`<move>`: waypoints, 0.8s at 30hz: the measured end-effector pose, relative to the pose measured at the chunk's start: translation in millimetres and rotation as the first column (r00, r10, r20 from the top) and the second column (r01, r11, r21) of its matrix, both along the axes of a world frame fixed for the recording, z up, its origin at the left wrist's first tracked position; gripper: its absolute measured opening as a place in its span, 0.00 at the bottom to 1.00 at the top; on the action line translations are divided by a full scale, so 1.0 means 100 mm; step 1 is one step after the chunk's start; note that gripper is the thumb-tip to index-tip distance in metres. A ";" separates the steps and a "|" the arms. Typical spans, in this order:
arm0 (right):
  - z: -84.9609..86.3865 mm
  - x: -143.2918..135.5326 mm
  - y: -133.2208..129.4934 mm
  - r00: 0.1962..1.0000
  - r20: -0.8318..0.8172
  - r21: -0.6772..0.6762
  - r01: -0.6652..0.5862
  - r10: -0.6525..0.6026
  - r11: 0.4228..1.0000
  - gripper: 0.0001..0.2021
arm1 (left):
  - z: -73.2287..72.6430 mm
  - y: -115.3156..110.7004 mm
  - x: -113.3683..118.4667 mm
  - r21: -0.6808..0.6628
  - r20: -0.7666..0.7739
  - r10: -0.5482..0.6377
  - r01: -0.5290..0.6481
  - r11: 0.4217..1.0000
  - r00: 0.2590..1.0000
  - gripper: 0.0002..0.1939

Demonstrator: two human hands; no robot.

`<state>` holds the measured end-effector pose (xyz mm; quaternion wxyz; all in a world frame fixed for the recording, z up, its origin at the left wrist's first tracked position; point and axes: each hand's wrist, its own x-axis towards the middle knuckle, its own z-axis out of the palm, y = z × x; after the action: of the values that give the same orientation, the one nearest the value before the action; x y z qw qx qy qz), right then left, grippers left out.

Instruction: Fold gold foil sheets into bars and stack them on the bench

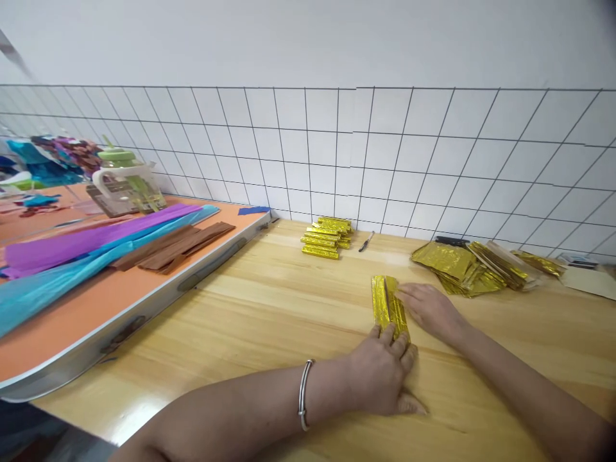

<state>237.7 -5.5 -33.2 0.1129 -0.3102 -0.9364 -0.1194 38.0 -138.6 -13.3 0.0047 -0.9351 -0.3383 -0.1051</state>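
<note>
A gold foil sheet (381, 300) with lengthwise folds lies on the wooden table in front of me. My left hand (385, 372), with a silver bangle (303, 394) at its wrist, rests over the near end of the sheet, fingers spread on the foil and thumb out to the side. From the right, my right hand (428, 309) has its fingers closed together at the sheet's right edge; its thumb is hidden. Farther back is a pile of narrow folded gold strips (321, 242). A heap of flat gold foil sheets (447, 264) lies beyond my right hand.
A pen (366, 241) lies near the tiled wall (322, 154). On the left, an orange-topped table (231, 240) bears purple crepe paper (91, 236), blue paper (62, 282), brown strips (178, 249) and a green-lidded jug (128, 176). A pale card (590, 281) is at far right.
</note>
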 end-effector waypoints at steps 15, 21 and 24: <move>-0.04 0.18 -0.45 0.987 -0.133 -0.237 -0.124 0.094 0.964 0.21 | 0.09 0.45 -0.27 -0.350 0.260 0.057 0.039 0.936 0.964 0.14; -0.01 0.20 -0.49 0.986 -0.126 -0.294 -0.141 0.108 0.945 0.26 | 0.08 0.60 -0.40 -0.467 0.303 0.021 0.129 0.875 0.953 0.15; 0.00 0.20 -0.50 0.980 -0.159 -0.303 -0.163 0.119 0.939 0.26 | 0.08 0.63 -0.42 -0.440 0.284 -0.041 0.169 0.882 0.958 0.12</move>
<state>258.0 -55.3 -33.3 0.1351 -0.2638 -0.9531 0.0615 -3.9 -75.5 -5.2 -0.2680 -0.9039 -0.2994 -0.1469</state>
